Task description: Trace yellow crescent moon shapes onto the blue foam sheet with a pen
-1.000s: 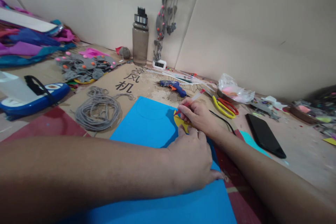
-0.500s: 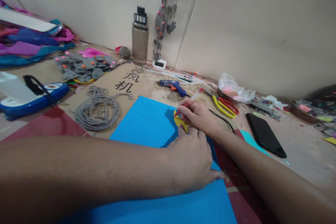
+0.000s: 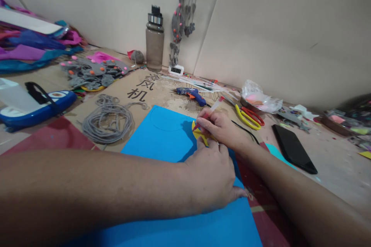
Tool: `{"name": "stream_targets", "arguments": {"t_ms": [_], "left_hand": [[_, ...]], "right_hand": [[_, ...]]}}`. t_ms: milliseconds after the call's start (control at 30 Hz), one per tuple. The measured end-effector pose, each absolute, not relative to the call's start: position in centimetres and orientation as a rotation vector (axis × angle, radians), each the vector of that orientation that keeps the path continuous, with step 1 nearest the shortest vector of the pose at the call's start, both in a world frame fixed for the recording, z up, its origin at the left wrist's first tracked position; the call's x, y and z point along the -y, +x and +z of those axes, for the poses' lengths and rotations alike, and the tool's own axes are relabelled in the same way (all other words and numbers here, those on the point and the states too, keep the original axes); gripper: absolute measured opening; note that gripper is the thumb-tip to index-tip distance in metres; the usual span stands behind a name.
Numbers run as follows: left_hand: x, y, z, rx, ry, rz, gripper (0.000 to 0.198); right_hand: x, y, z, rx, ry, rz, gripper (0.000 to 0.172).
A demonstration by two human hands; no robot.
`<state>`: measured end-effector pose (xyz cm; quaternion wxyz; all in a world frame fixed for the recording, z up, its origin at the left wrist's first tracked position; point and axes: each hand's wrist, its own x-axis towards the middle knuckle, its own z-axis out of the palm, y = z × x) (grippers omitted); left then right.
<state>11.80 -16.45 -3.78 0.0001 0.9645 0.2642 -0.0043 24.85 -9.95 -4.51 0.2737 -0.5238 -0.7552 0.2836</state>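
Soft, muted light — dark shadow on blue sheet (image 3: 162, 142) — blurry edges.

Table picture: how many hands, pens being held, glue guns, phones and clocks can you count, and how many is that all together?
Hands: 2, the left hand and the right hand
Held pen: 1
Glue gun: 1
Phone: 1
Clock: 1
Total: 6
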Motion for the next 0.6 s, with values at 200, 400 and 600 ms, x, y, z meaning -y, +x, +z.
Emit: {"name": "stream_targets", "arguments": {"t_ms": [200, 400, 600], "left_hand": [[16.42, 11.91, -3.84, -0.843, 3.026, -0.017, 0.081], [16.45, 11.89, -3.93, -0.85, 3.028, -0.023, 0.082], [16.42, 11.89, -4.1, -0.841, 3.032, 0.009, 0.082]], "right_hand": [[10.12, 24.93, -4.38, 2.035, -1.39, 0.823, 0.024], [10.21, 24.91, -4.23, 2.014, -1.346, 0.904, 0.025], [10.28, 24.88, -4.1, 2.008, -1.321, 0.973, 0.024]]}}
